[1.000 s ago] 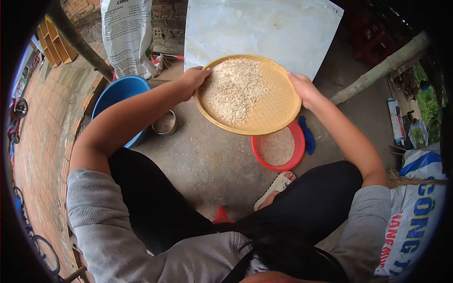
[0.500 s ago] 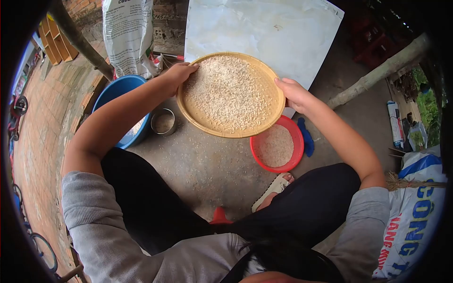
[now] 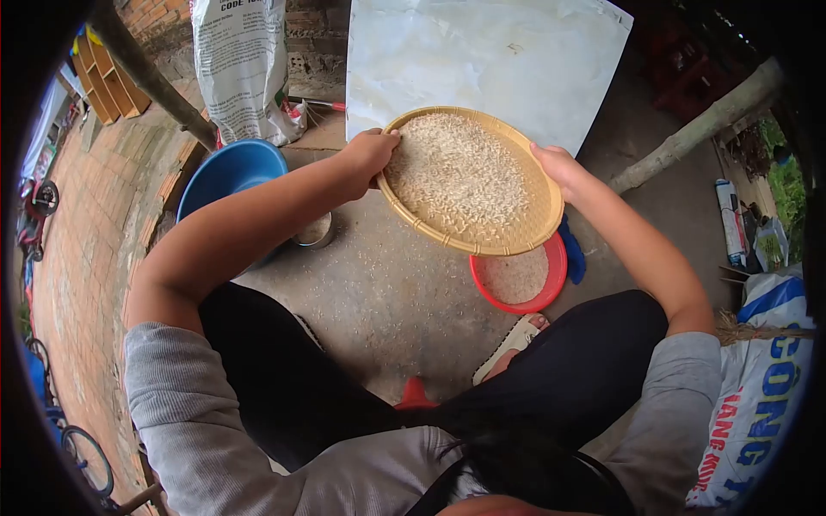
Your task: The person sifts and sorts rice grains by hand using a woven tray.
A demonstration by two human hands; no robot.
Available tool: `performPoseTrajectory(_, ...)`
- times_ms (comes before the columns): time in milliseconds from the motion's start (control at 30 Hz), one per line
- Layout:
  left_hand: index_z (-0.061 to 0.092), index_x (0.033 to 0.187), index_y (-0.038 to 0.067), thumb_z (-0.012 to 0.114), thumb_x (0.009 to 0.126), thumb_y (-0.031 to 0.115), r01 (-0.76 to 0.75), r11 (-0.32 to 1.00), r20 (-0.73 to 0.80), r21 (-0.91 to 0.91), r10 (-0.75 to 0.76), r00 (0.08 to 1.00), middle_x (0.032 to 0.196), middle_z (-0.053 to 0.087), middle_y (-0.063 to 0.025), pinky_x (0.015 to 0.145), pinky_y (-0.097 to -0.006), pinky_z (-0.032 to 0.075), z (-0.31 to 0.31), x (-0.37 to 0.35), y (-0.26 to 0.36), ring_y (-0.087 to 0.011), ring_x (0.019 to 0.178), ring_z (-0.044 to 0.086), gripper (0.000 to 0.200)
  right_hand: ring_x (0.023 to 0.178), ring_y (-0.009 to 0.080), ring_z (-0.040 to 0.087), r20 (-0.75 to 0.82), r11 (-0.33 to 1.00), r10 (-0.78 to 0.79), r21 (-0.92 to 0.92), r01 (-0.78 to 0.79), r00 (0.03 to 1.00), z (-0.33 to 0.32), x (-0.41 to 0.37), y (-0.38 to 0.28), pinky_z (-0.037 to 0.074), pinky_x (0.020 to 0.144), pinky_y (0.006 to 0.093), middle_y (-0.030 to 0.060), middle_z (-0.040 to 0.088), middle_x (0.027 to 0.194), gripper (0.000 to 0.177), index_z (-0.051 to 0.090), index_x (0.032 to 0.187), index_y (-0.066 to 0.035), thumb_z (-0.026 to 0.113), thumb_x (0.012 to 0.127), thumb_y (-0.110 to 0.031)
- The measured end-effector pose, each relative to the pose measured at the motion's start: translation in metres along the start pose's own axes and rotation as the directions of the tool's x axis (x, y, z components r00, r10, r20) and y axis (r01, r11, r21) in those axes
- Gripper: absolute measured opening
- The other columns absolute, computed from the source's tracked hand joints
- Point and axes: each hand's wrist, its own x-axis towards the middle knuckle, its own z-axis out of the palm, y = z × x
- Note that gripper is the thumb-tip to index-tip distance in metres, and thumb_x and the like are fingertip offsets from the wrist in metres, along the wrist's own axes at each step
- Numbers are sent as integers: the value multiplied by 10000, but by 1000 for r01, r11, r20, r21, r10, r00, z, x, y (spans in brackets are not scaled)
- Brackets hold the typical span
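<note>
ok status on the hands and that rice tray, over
Left hand and right hand grip woven tray rim. Rice spread inside. Red basin beneath, nothing blocking.

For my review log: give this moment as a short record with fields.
left hand: grips left rim of woven tray
right hand: grips its right rim
tray contents: rice spread inside, tray held off the ground
under tray: red bowl with grains, on concrete floor
nearby: blue basin, metal pot, white sack
</note>
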Motion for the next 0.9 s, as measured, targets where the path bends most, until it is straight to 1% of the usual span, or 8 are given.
performPoseTrajectory(133, 519, 1154, 21, 456, 948, 281, -24, 992, 126, -124, 40, 991, 940, 625, -128, 658, -376, 556, -49, 28, -4, -207, 725, 643, 338, 923, 189, 615, -169, 992, -59, -123, 39, 984, 22, -8, -5, 522, 773, 342, 129, 609, 1044, 383, 511, 1123, 41, 371, 990, -289)
performPoseTrajectory(200, 521, 1155, 22, 463, 946, 284, -3, 984, 131, -175, 27, 991, 929, 623, -131, 666, -377, 563, -59, 20, -4, -212, 696, 643, 339, 930, 188, 613, 28, 995, -32, -91, 35, 999, 46, -44, -30, 520, 780, 343, 128, 608, 1047, 392, 513, 1117, 48, 366, 991, -293)
performPoseTrajectory(300, 504, 1174, 12, 450, 947, 300, -113, 992, -22, 55, 114, 993, 901, 599, -100, 636, -347, 540, -28, 35, -26, -185, 772, 608, 370, 918, 200, 614, 14, 998, -14, -53, 15, 1000, 2, -12, -11, 523, 771, 361, 143, 593, 1075, 416, 463, 1167, 53, 365, 987, -309)
performPoseTrajectory(400, 508, 1214, 62, 443, 960, 246, 6, 990, -90, 139, 7, 996, 920, 602, -83, 675, -351, 516, 5, -17, 11, -157, 783, 596, 321, 859, 206, 617, -28, 997, 58, 54, -57, 998, 4, -3, 2, 524, 757, 374, 130, 606, 991, 423, 455, 1145, 61, 359, 985, -318)
performPoseTrajectory(467, 499, 1181, 18, 439, 953, 294, -80, 997, 8, -15, 80, 997, 907, 619, -99, 614, -340, 543, -35, 27, -11, -190, 730, 630, 363, 848, 199, 617, -153, 986, -112, -137, 91, 982, 19, -2, 1, 519, 757, 364, 118, 613, 970, 415, 472, 1125, 45, 356, 985, -327)
performPoseTrajectory(533, 516, 1177, 53, 429, 960, 249, -7, 988, 135, -157, 29, 990, 905, 636, -103, 667, -367, 572, -65, 25, -7, -218, 740, 665, 304, 855, 188, 609, -55, 979, -76, -192, 64, 996, 41, -32, -23, 514, 754, 359, 115, 603, 983, 395, 482, 1102, 16, 355, 983, -339)
performPoseTrajectory(733, 499, 1206, 59, 447, 947, 316, 0, 999, -20, 47, 1, 1000, 935, 573, -82, 580, -325, 499, -13, 2, -17, -182, 712, 569, 368, 823, 191, 617, -14, 996, 71, 60, -71, 997, 8, 5, 3, 523, 733, 342, 110, 602, 974, 391, 495, 1074, 8, 360, 979, -348)
performPoseTrajectory(900, 544, 1150, 30, 455, 951, 263, -34, 988, 7, -154, 35, 999, 883, 613, -75, 605, -343, 505, -58, 14, -18, -168, 724, 608, 319, 811, 178, 618, -51, 976, -37, -216, 25, 998, 47, -28, -23, 517, 712, 323, 91, 606, 977, 383, 515, 1034, -9, 368, 977, -357)
